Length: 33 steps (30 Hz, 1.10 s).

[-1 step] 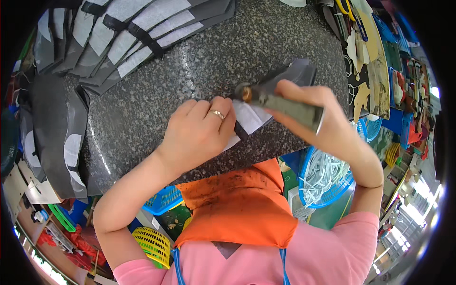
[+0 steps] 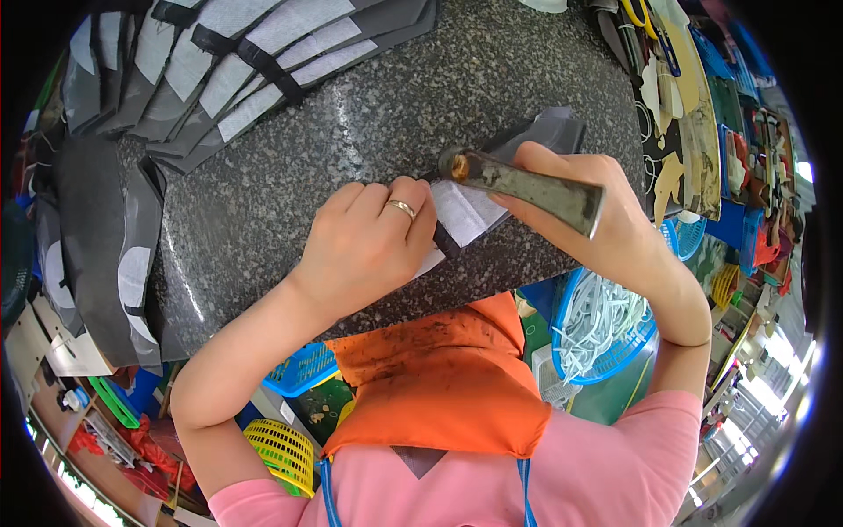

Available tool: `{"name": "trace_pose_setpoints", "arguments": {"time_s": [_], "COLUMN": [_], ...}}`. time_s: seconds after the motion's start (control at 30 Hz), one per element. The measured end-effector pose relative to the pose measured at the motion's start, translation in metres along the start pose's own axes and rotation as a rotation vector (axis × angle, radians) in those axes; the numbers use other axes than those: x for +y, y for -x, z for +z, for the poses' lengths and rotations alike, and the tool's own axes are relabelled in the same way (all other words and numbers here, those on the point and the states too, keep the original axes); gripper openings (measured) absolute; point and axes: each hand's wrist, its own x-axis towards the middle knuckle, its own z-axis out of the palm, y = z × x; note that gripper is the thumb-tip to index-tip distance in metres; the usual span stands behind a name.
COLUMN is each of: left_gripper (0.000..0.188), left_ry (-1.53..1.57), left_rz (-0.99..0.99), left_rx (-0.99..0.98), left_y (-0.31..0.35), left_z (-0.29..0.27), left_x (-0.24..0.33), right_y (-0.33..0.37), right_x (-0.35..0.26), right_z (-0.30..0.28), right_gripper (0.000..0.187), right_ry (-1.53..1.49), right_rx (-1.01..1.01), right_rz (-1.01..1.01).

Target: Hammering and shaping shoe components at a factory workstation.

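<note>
My right hand (image 2: 606,206) is closed around a hammer (image 2: 536,189) with a worn metal head, whose flared end points toward me. The hammer's small round end is over a dark grey panel (image 2: 549,132) with a white patch (image 2: 463,215) and a black strip. My left hand (image 2: 373,233), with a ring on one finger, is curled down on the left part of this panel and holds it against the speckled stone slab (image 2: 378,123). Its fingertips are hidden beneath the hand.
Several similar grey panels (image 2: 237,75) with white patches lie overlapped at the far left. More dark pieces (image 2: 92,237) hang over the slab's left edge. Yellow-handled scissors (image 2: 639,16) are at the far right. A blue basket (image 2: 606,351) of pale strips stands below, at right.
The hammer was blurred by motion and now shows sharply, its flared end turned slightly. My right hand has shifted a little; my left hand and the panel stay in place.
</note>
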Motion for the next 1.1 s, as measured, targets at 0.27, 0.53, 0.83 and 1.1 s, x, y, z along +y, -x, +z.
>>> {"name": "trace_pose_setpoints", "arguments": {"time_s": [0.27, 0.53, 0.83, 1.1], "left_gripper": [0.029, 0.022, 0.017, 0.013], "left_ry": [0.265, 0.254, 0.423, 0.489], "left_rz": [-0.342, -0.353, -0.453, -0.482], "left_rx": [-0.073, 0.031, -0.035, 0.041], "left_y": [0.019, 0.041, 0.066, 0.086], "left_z": [-0.02, -0.015, -0.029, -0.036], "left_x": [-0.003, 0.0, -0.006, -0.008], "right_y": [-0.008, -0.01, -0.009, -0.021], "right_x": [-0.002, -0.028, -0.055, -0.073], "right_z": [0.019, 0.035, 0.047, 0.043], "right_gripper": [0.021, 0.026, 0.027, 0.026], "right_ry": [0.101, 0.258, 0.418, 0.488], "right_rx": [0.081, -0.032, -0.087, -0.158], "right_rz": [-0.213, -0.162, -0.252, -0.343]}}
